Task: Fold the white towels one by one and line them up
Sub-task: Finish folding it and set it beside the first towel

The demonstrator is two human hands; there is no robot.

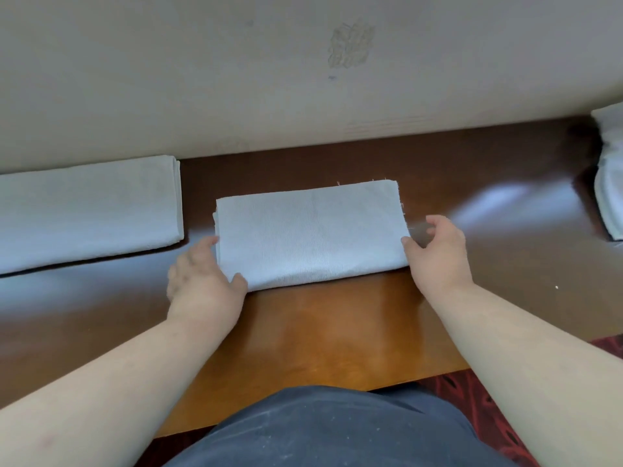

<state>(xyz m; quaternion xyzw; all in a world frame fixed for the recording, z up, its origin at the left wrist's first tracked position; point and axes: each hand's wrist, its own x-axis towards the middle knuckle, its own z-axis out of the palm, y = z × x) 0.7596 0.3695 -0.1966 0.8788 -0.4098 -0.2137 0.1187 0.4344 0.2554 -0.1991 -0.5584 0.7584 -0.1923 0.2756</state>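
Observation:
A folded white towel (310, 234) lies flat in the middle of the brown wooden table (320, 325). My left hand (202, 281) rests against its left end, thumb at the near left corner and fingers along the side. At the towel's right end my right hand (438, 251) touches the edge with its thumb, fingers loosely curved above the table. Another folded white towel (87, 210) lies at the left against the wall. A heap of unfolded white towels (610, 176) sits at the far right edge.
A beige wall (269, 69) with a scuffed patch stands right behind the table. The table's near edge is close to my dark-clothed body (330, 429). Red patterned carpet (478, 392) shows below at the right.

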